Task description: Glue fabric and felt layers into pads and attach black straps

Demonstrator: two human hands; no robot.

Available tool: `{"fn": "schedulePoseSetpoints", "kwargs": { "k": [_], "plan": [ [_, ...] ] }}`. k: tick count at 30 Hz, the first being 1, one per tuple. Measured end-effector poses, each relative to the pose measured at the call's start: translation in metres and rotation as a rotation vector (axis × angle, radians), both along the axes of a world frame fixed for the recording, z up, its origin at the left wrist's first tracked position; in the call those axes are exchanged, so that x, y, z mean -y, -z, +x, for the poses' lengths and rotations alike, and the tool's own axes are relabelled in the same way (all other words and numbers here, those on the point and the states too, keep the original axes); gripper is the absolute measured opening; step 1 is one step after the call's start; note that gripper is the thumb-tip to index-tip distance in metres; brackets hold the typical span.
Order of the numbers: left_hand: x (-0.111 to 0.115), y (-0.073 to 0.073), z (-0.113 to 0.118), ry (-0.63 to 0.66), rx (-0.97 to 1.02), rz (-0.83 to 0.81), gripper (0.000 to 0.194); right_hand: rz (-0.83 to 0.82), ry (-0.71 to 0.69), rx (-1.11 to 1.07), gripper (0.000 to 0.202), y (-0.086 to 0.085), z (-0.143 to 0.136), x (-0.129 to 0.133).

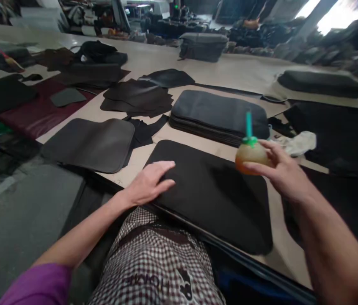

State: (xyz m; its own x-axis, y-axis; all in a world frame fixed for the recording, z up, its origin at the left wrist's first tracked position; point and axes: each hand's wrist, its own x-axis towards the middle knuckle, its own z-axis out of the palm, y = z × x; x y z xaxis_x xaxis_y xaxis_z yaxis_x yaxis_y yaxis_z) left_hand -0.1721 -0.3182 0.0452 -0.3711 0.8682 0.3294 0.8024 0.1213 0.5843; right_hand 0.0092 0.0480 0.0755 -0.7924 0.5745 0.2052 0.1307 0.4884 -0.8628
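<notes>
A rounded bottle [251, 157] with amber liquid, a green collar and a teal nozzle is gripped between the thumb and fingers of my right hand [282, 169]. It is upright above the right part of a dark rounded-corner panel [210, 195] at the table's near edge, and a shadow falls on the panel. My left hand [150, 182] rests on the panel's left end, thumb and fingers apart, holding nothing.
Behind the panel lies a stack of dark panels [217, 112]. Another panel pile [90, 142] sits at the left edge, with dark scraps [145, 129] beside it. A whitish cloth [302, 144] lies near my right hand. Dark sheets [356, 135] cover the right side.
</notes>
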Motion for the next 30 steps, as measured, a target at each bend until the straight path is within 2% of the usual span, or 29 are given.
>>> {"fn": "schedulePoseSetpoints", "kwargs": {
  "k": [1,3,6,9,14,18,22,26,30],
  "plan": [
    [-0.008,0.0,0.014,0.1,-0.08,-0.081,0.061,0.0,-0.028,0.04,0.071,-0.002,-0.007,0.018],
    [-0.024,0.01,0.034,0.193,-0.213,-0.181,0.076,-0.092,-0.085,0.069,0.076,-0.004,-0.022,0.053],
    [-0.042,0.033,0.045,0.158,-0.333,-0.254,0.085,-0.187,-0.143,0.007,0.072,0.0,-0.044,0.096],
    [-0.048,0.052,0.043,0.108,-0.403,-0.276,0.086,-0.26,-0.182,-0.039,0.066,0.011,-0.06,0.123],
    [-0.045,0.059,0.041,0.074,-0.412,-0.25,0.083,-0.183,-0.215,-0.017,0.051,0.027,-0.078,0.141],
    [-0.045,0.058,0.043,0.069,-0.319,-0.267,0.084,-0.054,-0.288,0.084,0.048,0.024,-0.086,0.151],
    [-0.046,0.062,0.043,0.1,-0.215,-0.284,0.084,-0.045,-0.371,0.125,0.056,0.017,-0.091,0.16],
    [-0.047,0.072,0.043,0.114,-0.136,-0.275,0.086,-0.096,-0.454,0.128,0.067,0.013,-0.092,0.166],
    [-0.047,0.078,0.044,0.114,-0.126,-0.258,0.086,-0.071,-0.466,0.112,0.068,0.011,-0.092,0.169]
  ]
}}
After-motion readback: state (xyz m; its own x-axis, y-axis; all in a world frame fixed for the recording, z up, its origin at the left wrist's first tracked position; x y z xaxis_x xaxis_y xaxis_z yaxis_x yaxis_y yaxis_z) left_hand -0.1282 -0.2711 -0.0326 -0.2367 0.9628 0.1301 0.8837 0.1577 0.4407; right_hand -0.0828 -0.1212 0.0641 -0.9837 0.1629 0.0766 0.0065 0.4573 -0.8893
